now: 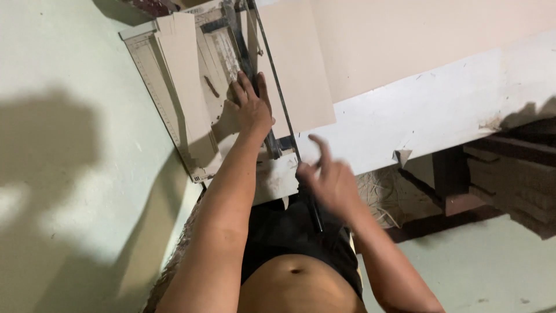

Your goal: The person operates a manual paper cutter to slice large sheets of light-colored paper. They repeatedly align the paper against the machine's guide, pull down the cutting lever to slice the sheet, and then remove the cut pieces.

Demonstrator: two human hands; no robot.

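two hands work at a paper cutter [174,110] that sits on a white table [452,110] against a pale green wall [63,174]. going from the left: a stack of beige card strips [188,87] lies on the cutter's ruled bed, already trimmed by the look of it. next to it, the left hand [252,107] lies flat with fingers spread, pressing down on the bed just beside the cutter's long blade arm [278,87]. its fingertips reach close to the cutting edge, so if the blade arm comes down while the hand creeps rightward, the fingers could be nicked. right of the blade arm, a large beige card sheet [301,64] hangs out over the table; nothing holds that side, so it may shift or sag and give a crooked cut. further right and nearer the body, the right hand [330,179] is blurred with motion, fingers loosely splayed and closed on nothing i can make out, near the black handle end [313,208] of the blade arm. a hurried or glancing grab there could slip off the handle. a torn scrap [402,156] lies at the table's edge, with stacked boards [515,191] on the far right.
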